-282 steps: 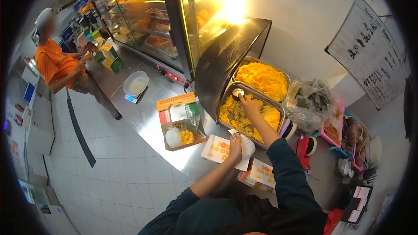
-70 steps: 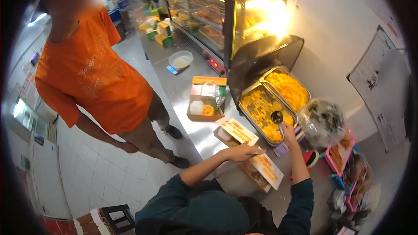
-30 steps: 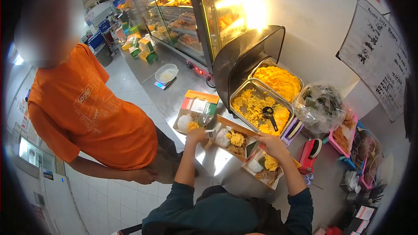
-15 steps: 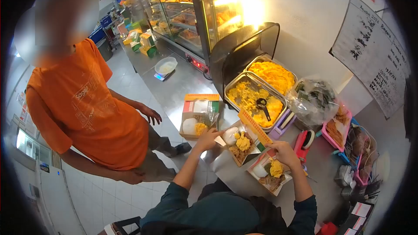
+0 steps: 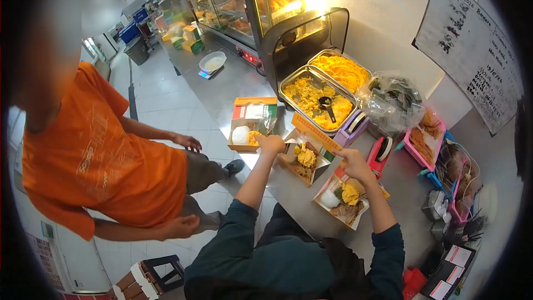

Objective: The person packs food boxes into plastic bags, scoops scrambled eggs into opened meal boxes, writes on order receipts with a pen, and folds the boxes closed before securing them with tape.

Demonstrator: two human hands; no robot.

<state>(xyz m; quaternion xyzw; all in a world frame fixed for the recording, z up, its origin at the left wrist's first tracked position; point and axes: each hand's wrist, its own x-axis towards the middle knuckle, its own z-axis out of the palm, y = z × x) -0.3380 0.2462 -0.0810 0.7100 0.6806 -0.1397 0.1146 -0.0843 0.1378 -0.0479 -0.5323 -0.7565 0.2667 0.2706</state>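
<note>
Three open food boxes lie on the steel counter. My left hand [image 5: 271, 143] is closed at the left edge of the middle box [image 5: 301, 165], beside the left box [image 5: 254, 115] with rice and yellow food. What its fingers pinch is hard to make out. My right hand [image 5: 354, 162] is closed on the raised orange-and-white lid [image 5: 316, 133] of the middle box, at its right end. Below that hand sits the right box [image 5: 342, 197], holding rice, greens, yellow food and brown meat. A black spoon [image 5: 327, 108] rests in the front tray of yellow food [image 5: 308, 91].
A person in an orange shirt [image 5: 116, 155] stands at the left by the counter edge. Behind the trays are a dark mesh cover [image 5: 277, 50] and a lit display cabinet [image 5: 222, 5]. Rightward lie a plastic bag of leaves [image 5: 391, 97], a red tape dispenser [image 5: 380, 155] and a pink basket [image 5: 425, 139].
The boxes' printed lids have been opened, and the spoon has left my right hand for the tray. My left hand has moved to the middle box. The person came closer.
</note>
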